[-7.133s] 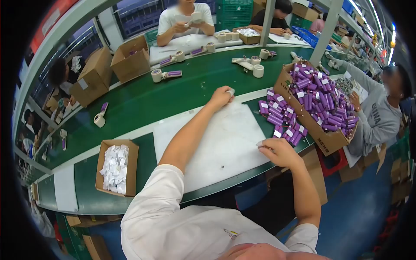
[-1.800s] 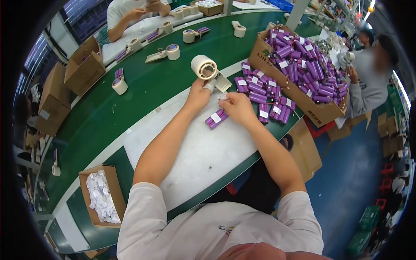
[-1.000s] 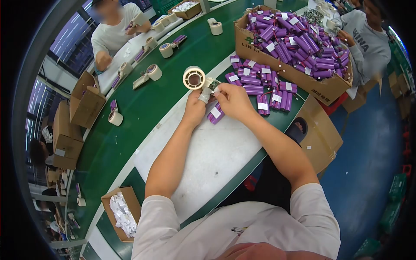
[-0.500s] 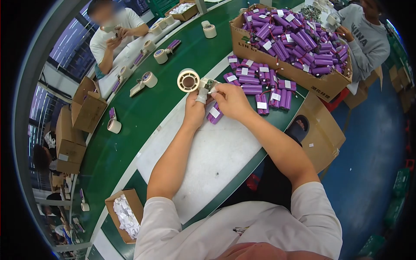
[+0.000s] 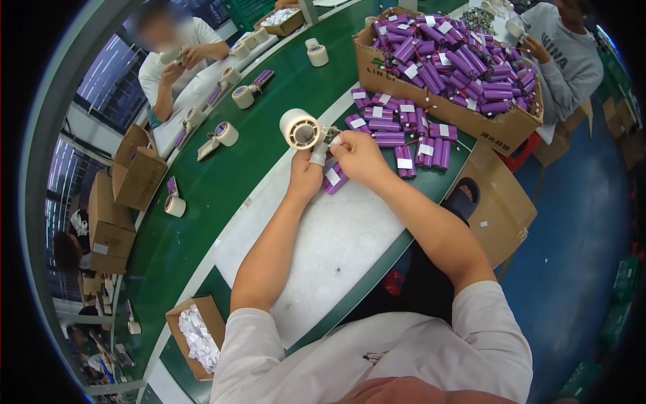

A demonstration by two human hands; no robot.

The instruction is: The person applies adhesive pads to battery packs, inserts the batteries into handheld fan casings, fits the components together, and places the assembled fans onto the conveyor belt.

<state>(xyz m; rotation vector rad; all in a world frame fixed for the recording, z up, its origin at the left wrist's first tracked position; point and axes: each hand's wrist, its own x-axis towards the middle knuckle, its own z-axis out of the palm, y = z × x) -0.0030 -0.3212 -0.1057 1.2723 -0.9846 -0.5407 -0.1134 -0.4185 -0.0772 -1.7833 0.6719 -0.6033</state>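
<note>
My left hand (image 5: pixel 307 174), with white wrapping on a finger, is closed at the lower side of a cream roll of tape (image 5: pixel 295 121). The roll's hollow core faces me. Close to its right side, a small green circuit board (image 5: pixel 328 132) shows between my two hands. My right hand (image 5: pixel 360 157) pinches at the board's right end, and a white covering shows on its fingertips. What lies inside the left palm is hidden. Just below the fingers, a purple battery pack (image 5: pixel 334 178) with a white label rests on the white work board (image 5: pixel 323 249).
A carton (image 5: pixel 444 121) heaped with purple battery packs stands at the upper right, more packs lying before it. Tape rolls (image 5: pixel 227 134) with packs sit along the green table (image 5: pixel 188 236). A small box (image 5: pixel 219 316) holds white slips. Two people sit across and at right.
The tape roll has tilted, showing more of its outer side, and shifted slightly right. Both hands stay close together at the circuit board. The view has shifted slightly.
</note>
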